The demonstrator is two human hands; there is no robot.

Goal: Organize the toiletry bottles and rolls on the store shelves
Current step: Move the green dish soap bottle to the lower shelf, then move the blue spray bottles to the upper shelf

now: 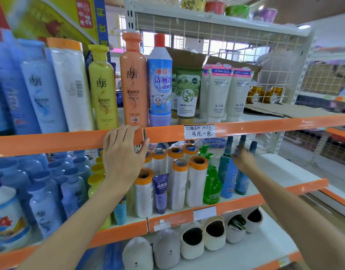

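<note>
Single head view, worn high, facing forward and slightly down at the shelves [245,127]. Close range; shelf rails run from 9 to 3 o'clock.

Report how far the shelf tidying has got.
Looks done: the orange-capped rolls stand upright together on the middle shelf, with blue bottles grouped at the left. In hand: the left hand rests on the orange shelf edge; the blurred right hand reaches the teal bottles, grip unclear. Left: one roll stands among upper-shelf bottles, and a purple tube among the rolls.
</note>
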